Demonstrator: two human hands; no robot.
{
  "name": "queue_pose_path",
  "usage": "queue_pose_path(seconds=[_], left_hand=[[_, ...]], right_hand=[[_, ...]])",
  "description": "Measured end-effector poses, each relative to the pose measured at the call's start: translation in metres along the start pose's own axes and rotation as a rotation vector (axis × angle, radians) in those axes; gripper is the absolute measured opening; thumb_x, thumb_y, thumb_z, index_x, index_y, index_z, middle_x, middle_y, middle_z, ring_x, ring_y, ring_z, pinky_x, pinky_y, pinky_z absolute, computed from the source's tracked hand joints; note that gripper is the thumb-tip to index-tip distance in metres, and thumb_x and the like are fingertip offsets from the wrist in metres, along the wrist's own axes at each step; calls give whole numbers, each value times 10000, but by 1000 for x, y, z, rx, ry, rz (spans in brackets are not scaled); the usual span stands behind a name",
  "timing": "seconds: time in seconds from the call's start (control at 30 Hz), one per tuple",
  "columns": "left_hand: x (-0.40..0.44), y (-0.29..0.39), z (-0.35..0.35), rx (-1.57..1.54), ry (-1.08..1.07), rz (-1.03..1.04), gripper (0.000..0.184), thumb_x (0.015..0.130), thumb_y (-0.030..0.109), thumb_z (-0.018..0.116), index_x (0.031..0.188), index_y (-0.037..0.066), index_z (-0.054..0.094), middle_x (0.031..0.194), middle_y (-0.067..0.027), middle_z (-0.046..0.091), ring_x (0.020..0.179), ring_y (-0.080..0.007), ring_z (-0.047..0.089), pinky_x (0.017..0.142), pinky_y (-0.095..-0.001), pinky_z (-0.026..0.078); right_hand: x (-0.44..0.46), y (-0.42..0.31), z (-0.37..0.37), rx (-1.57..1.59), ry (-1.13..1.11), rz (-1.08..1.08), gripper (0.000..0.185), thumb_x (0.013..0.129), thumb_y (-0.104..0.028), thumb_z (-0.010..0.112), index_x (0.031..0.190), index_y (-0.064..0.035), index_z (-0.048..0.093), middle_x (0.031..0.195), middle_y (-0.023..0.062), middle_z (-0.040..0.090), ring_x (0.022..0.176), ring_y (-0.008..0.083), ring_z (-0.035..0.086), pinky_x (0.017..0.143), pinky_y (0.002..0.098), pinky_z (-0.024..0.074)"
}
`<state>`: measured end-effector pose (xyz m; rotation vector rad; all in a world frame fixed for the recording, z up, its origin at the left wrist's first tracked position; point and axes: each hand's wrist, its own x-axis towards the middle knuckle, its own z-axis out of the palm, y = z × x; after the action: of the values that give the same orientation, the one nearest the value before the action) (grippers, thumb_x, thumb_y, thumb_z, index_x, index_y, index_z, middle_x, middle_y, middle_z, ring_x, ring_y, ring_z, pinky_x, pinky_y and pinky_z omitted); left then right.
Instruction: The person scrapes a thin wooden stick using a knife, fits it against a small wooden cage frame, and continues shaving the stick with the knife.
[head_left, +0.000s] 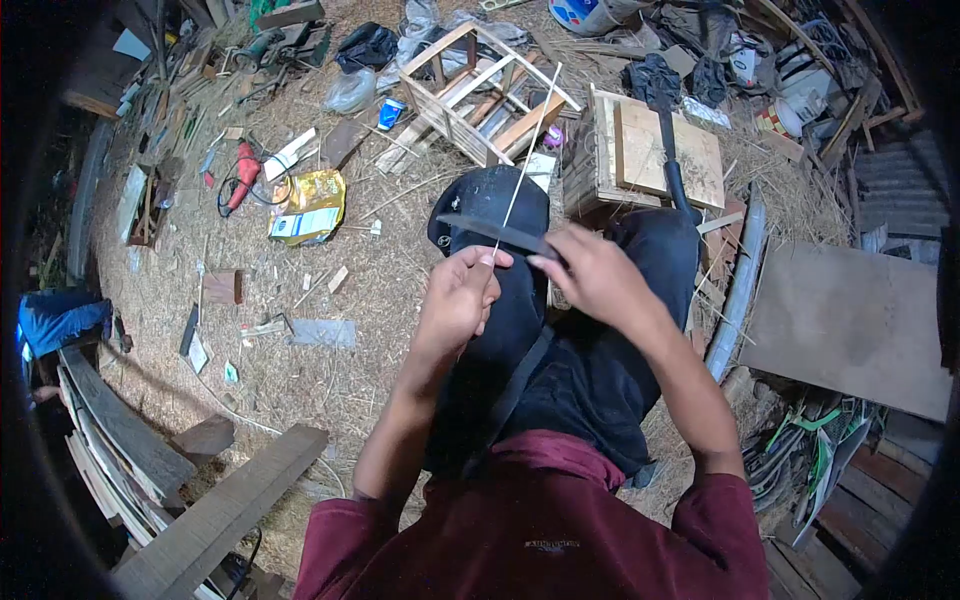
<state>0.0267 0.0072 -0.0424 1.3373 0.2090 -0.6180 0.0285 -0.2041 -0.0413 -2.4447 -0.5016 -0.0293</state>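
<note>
In front of my knees, my left hand [458,300] pinches the lower end of a long, thin, pale wooden stick [530,150] between thumb and fingers. The stick slants up and to the right. My right hand [598,272] is closed around a knife, its handle mostly hidden by the fingers. The dark knife blade [478,227] points left and crosses the stick just above my left fingertips. Whether the edge touches the stick I cannot tell.
A wooden frame [465,100] and a wooden block [645,150] stand beyond my knees. On the straw-strewn ground lie a red power tool [239,180] and a gold packet [308,205]. A thick beam [235,510] juts in at lower left; a flat board [850,320] lies right.
</note>
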Motion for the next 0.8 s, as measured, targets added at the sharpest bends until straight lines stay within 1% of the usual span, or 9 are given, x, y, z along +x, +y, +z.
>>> queue_pose_path(seconds=[0.13, 0.17, 0.2, 0.27, 0.37, 0.47, 0.5, 0.63, 0.8], left_hand=[[3, 0, 1, 40, -6, 11, 247, 1043, 209, 444, 1052, 27, 611, 602, 30, 462, 404, -42, 359, 363, -220, 299], [4, 2, 0, 77, -15, 26, 249, 1044, 215, 449, 1055, 26, 610, 598, 30, 466, 399, -43, 364, 365, -217, 300], [5, 6, -1, 117, -27, 45, 251, 1044, 221, 454, 1057, 25, 609, 595, 30, 470, 395, -44, 369, 366, -213, 302], [9, 18, -3, 210, -70, 72, 251, 1043, 225, 462, 1060, 21, 608, 596, 27, 482, 394, -45, 383, 372, -208, 307], [18, 45, -10, 319, -176, 79, 246, 1035, 216, 470, 1057, 13, 606, 607, 20, 502, 403, -46, 407, 381, -202, 317], [33, 71, -25, 316, -282, 30, 240, 1024, 198, 485, 1042, -6, 609, 612, 13, 518, 409, -43, 424, 381, -197, 313], [39, 77, -32, 323, -314, 3, 238, 1019, 193, 494, 1035, -9, 619, 614, 11, 526, 406, -44, 430, 375, -198, 316], [59, 103, -55, 425, -445, -31, 256, 1009, 186, 516, 1047, -25, 655, 619, -3, 560, 401, -44, 455, 356, -200, 329], [108, 142, -82, 397, -635, -66, 259, 980, 152, 568, 1092, -62, 661, 626, -37, 609, 385, -45, 459, 345, -192, 334]], right_hand=[[-3, 0, 7, 35, 160, 60, 304, 871, -150, 708, 1102, 16, 602, 880, 198, 652, 805, 386, 667, 725, 433, 540], [1, 3, 3, 139, 193, 158, 303, 848, -100, 706, 1111, 11, 604, 891, 194, 653, 823, 358, 678, 754, 409, 542], [5, 9, -3, 129, 186, 180, 325, 821, -58, 698, 1124, 7, 602, 1033, 199, 646, 936, 334, 672, 802, 400, 535], [19, 15, -11, 10, 382, 89, 333, 824, -53, 697, 1145, -17, 615, 1145, 199, 605, 855, 348, 665, 757, 405, 540], [48, 35, -27, 1, 393, -27, 367, 825, -31, 690, 1184, -35, 614, 1241, 187, 554, 944, 353, 658, 827, 415, 537], [66, 78, -33, -56, 233, -232, 424, 832, -21, 683, 1243, -69, 592, 1287, 181, 523, 1035, 370, 636, 873, 421, 527], [71, 79, -36, -12, 246, -193, 386, 835, -47, 699, 1208, -73, 608, 1276, 158, 528, 1097, 372, 615, 892, 419, 521], [83, 70, -36, 58, 490, -93, 251, 832, -95, 731, 1057, -41, 635, 1148, 139, 580, 1045, 350, 629, 864, 423, 528], [111, 119, -30, 111, 207, -150, 197, 860, -105, 713, 1002, 15, 646, 1097, 167, 629, 981, 331, 652, 831, 385, 527]])
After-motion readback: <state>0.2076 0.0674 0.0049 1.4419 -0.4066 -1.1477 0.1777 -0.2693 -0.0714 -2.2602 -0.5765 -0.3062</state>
